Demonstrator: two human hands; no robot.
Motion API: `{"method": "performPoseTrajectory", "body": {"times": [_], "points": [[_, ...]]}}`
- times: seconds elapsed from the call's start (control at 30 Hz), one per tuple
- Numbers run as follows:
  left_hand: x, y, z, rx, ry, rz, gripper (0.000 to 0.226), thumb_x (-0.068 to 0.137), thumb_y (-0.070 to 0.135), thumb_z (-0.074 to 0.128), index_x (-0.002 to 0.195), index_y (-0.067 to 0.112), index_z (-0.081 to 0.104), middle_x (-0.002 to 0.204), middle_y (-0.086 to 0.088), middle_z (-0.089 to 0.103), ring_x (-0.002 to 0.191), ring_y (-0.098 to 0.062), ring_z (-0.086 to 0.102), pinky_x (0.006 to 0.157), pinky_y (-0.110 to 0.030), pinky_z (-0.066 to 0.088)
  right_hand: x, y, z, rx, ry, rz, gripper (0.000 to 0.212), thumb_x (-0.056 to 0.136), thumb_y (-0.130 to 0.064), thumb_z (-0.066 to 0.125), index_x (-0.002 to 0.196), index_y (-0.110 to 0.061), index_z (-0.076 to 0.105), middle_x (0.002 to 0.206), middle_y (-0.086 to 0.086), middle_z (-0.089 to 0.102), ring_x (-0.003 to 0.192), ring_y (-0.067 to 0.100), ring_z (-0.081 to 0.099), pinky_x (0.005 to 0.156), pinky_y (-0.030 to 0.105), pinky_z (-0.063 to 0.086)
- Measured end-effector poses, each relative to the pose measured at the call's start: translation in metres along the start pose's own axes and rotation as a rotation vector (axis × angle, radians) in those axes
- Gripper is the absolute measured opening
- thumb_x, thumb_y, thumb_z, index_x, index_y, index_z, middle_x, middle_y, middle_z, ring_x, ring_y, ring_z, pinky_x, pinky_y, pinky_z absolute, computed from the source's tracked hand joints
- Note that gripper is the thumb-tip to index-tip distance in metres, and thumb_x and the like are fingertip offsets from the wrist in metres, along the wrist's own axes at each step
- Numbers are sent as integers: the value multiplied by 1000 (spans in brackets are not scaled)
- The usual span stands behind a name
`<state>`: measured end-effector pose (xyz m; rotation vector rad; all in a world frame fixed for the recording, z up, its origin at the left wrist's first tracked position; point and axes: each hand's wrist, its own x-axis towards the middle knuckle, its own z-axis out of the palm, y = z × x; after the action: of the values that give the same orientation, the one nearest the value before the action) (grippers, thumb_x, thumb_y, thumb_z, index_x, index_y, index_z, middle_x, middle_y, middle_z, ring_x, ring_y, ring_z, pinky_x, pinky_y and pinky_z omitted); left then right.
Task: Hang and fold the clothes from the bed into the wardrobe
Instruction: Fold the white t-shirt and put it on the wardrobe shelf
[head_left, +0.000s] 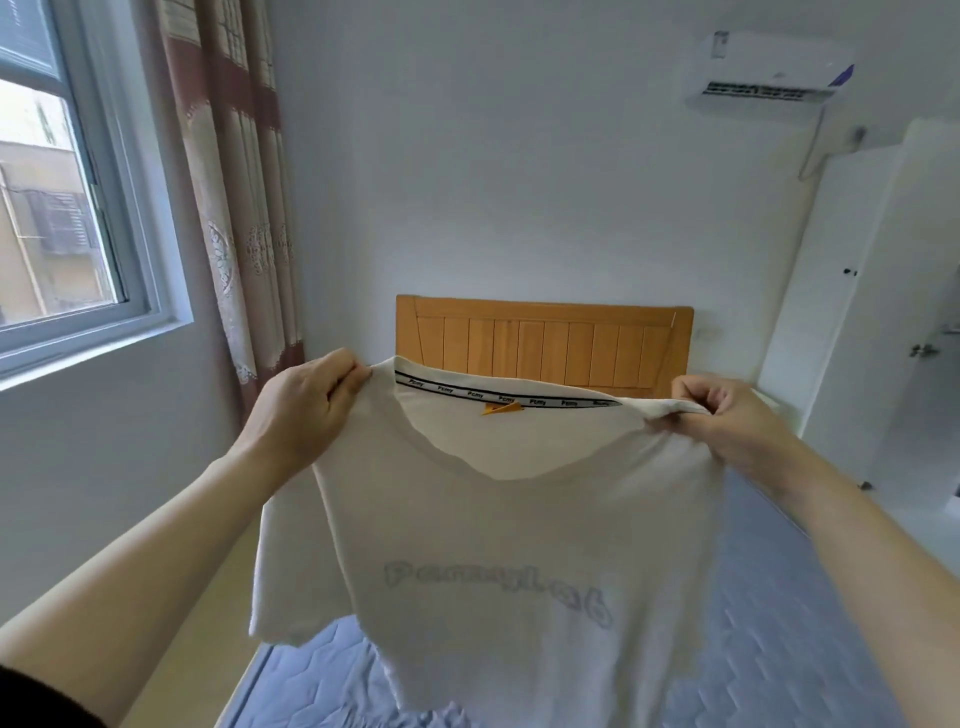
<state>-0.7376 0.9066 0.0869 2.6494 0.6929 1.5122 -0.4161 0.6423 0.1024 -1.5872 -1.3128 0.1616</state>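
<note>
Cotton, light and limp: the white T-shirt (498, 545) hangs in the air above the bed (769, 623), in front of its wooden headboard (545, 338). Our left hand (301, 410) and right hand (737, 421) each have fingers pinched shut on a shoulder seam, which we judge the best hold. The white wardrobe (831, 312) stands right of the headboard; nothing appears to block the way.

A: Shirt status?
B: White T-shirt (498, 545) held up by shoulders, left hand (306, 410) and right hand (727, 421) pinching, over bed (779, 623). Print reversed, prob. back facing.
</note>
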Motion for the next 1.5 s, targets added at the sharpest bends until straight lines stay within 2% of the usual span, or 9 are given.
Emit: {"method": "performPoseTrajectory", "body": {"times": [0.27, 0.57, 0.7, 0.9, 1.0, 1.07, 1.2, 1.37, 1.5], "points": [[-45, 0, -30, 2, -109, 27, 25, 98, 27, 48, 82, 9, 55, 67, -1, 57, 64, -28, 51, 60, -38, 45, -54, -7, 26, -147, 90, 109, 59, 52, -60, 81, 49, -18, 40, 46, -12, 30, 44, 5, 25, 41, 13, 18], [-77, -43, 24, -11, -221, -104, 28, 97, 21, 52, 72, 23, 41, 59, 6, 45, 58, -20, 40, 55, -33, 37, -30, 71, 68, -224, 68, 136, 46, 68, -42, 83, 62, -14, 47, 46, -12, 37, 45, 5, 29, 43, 16, 20], [-94, -71, 72, -28, -334, -182, 35, 97, 25, 53, 65, 22, 39, 57, 4, 42, 58, -21, 41, 54, -34, 36, -19, 140, 95, -234, 2, 277, 31, 77, -40, 77, 65, -15, 63, 53, -3, 44, 53, 11, 34, 54, 29, 24], [-135, -115, 163, -122, -606, -497, 47, 81, 64, 59, 67, 19, 54, 57, 3, 49, 57, -14, 46, 53, -32, 39, -20, 247, 145, -204, -75, 451, 27, 86, -23, 71, 61, -19, 61, 46, -13, 46, 46, -1, 39, 46, 14, 28], [-146, -129, 203, -117, -763, -593, 47, 60, 74, 67, 72, 29, 61, 66, 10, 57, 63, -8, 53, 54, -29, 40, -12, 290, 159, -242, -94, 547, 37, 86, -28, 71, 62, -4, 58, 48, -7, 35, 52, 8, 31, 49, 27, 24], [-150, -135, 228, -98, -832, -651, 36, 55, 62, 76, 66, 32, 60, 66, 12, 57, 64, -6, 53, 55, -26, 40, -4, 312, 165, -296, -76, 591, 49, 85, -32, 71, 53, -6, 44, 49, -6, 25, 52, 10, 24, 49, 30, 18], [-153, -152, 271, -77, -853, -701, 19, 79, 30, 71, 65, 21, 61, 70, 5, 57, 68, -17, 54, 59, -33, 40, 13, 340, 181, -370, -66, 677, 58, 84, -33, 71, 53, -20, 24, 47, -5, 18, 51, 13, 20, 51, 33, 16], [-147, -191, 322, -13, -782, -706, 11, 92, 17, 56, 82, 14, 61, 83, 2, 56, 76, -20, 53, 57, -28, 35, 47, 365, 205, -481, -58, 769, 24, 91, -28, 63, 69, -20, 57, 61, -2, 56, 70, 31, 56, 61, 37, 41], [-152, -222, 355, 15, -799, -731, 10, 93, 10, 47, 90, 15, 54, 91, -1, 55, 74, -23, 50, 52, -29, 30, 58, 375, 230, -648, -96, 768, 10, 92, -19, 59, 88, -13, 66, 83, 5, 61, 84, 33, 58, 63, 34, 39]]}}
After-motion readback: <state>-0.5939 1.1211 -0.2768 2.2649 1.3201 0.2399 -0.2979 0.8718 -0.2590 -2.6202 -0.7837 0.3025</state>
